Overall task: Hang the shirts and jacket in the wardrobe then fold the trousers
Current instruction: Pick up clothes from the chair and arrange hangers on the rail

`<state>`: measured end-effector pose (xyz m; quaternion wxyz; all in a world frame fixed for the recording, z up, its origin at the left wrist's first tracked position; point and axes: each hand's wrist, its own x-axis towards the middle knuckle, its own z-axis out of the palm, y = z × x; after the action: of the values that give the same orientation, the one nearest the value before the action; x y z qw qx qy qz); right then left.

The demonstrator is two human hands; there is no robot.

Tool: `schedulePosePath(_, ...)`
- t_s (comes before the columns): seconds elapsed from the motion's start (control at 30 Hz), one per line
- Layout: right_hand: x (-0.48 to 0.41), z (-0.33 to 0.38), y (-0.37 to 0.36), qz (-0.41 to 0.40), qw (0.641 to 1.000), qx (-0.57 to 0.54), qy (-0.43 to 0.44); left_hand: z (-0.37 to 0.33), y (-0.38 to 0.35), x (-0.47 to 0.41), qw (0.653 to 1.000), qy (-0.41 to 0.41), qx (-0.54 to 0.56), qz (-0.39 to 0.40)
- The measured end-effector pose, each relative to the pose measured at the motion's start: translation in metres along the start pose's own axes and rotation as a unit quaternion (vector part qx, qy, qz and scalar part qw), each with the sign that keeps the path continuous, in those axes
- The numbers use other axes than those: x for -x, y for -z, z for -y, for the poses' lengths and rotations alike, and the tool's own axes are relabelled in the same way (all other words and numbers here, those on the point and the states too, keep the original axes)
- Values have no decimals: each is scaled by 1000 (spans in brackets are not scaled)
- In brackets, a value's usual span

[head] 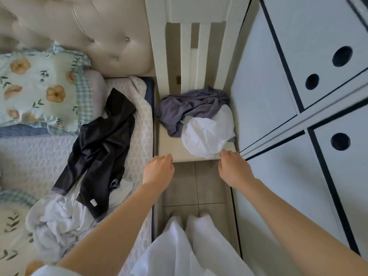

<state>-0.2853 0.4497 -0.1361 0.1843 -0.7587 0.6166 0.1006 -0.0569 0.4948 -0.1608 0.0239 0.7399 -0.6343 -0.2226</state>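
A white chair point(169, 150) stands between the bed and the wardrobe. A crumpled grey-purple shirt point(189, 108) and a white shirt point(207, 134) lie on its seat. Black trousers point(101, 148) lie spread on the bed, partly over a bunched white garment point(59, 220). My left hand point(159, 172) is at the seat's front edge, fingers curled, with nothing visibly in it. My right hand point(235, 168) is at the seat's front right corner. Its curled fingertips touch the white shirt's lower edge, and any grip is hidden.
The white wardrobe point(298, 96), with dark trim and round finger holes, fills the right side with its doors closed. A padded headboard point(99, 26) and a floral pillow point(37, 86) are at the left. Tiled floor point(191, 188) shows below the chair, above my white-clad legs point(189, 246).
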Motion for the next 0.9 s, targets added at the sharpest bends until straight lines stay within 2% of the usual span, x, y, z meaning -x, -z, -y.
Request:
schedulePosePath(0.23, -94, -58, -13, 41, 998, 27, -34, -33, -28, -104, 996, -41, -34, 74)
schedulePosePath(0.4, -153, -94, -42, 78, 995, 32, -52, -61, -67, -171, 982, -101, -94, 125)
schedulePosePath(0.5, -186, -112, -64, 100, 992, 51, -49, -76, -100, -206, 968, -145, -143, 149)
schedulePosePath(0.67, -233, -137, -103, 133, 989, 55, -40, -97, -163, -245, 924, -228, -215, 221)
schedulePosePath(0.8, -251, -151, -132, 160, 984, 0, -82, -117, -208, -263, 906, -231, -227, 273)
schedulePosePath(0.9, -255, -165, -151, 185, 979, -13, -87, -130, -238, -272, 901, -250, -228, 273)
